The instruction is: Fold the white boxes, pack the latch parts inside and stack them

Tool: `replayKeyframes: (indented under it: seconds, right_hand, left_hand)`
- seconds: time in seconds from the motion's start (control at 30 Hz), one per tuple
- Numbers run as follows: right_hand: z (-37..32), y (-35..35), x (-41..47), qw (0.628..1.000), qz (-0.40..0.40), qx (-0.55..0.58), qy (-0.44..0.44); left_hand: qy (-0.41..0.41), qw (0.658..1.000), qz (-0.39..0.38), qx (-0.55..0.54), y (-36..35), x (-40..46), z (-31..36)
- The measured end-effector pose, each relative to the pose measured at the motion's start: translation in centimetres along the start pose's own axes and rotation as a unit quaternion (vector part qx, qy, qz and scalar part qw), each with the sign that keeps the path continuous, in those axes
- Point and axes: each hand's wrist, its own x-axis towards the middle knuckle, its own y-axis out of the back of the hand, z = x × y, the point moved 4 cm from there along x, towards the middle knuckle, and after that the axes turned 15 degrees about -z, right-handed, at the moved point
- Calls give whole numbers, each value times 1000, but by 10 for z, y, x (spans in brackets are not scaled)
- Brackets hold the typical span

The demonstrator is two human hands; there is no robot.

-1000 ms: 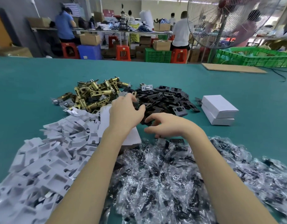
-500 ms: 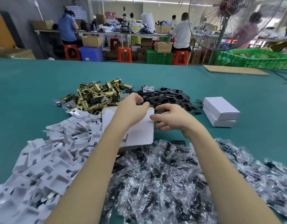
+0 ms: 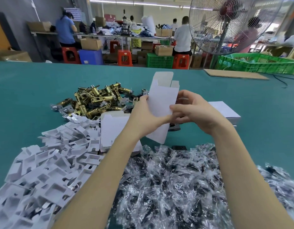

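Flat white box blank (image 3: 161,106), frame centre, raised above the table (image 3: 35,90) and pinched at its edges by left hand (image 3: 146,115) and right hand (image 3: 195,111), apparently for opening; brass latch parts (image 3: 95,100) piled left of centre, within reach.

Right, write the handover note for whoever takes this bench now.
Left hand and right hand both grip one flat box blank, raised upright above the table, not yet folded.
More blanks lie under the left forearm.
Brass latches sit far left, white inserts near left, bagged parts in front.
Done: finished boxes stacked at right.
Left: fold this blank, pack, stack.
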Motion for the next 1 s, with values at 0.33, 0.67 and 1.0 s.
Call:
replayKeyframes:
  seconds: [0.33,0.67,1.0]
  right_hand:
    - [-22,19,-10,972,177,-150,48]
    - [-33,26,-21,928,216,-302,24]
    - [-31,32,-23,979,160,-107,70]
  left_hand:
    - [-78,982,21,173,-13,-4,7]
    - [-120,977,40,172,-19,-9,18]
    - [-121,988,86,33,-5,-12,19]
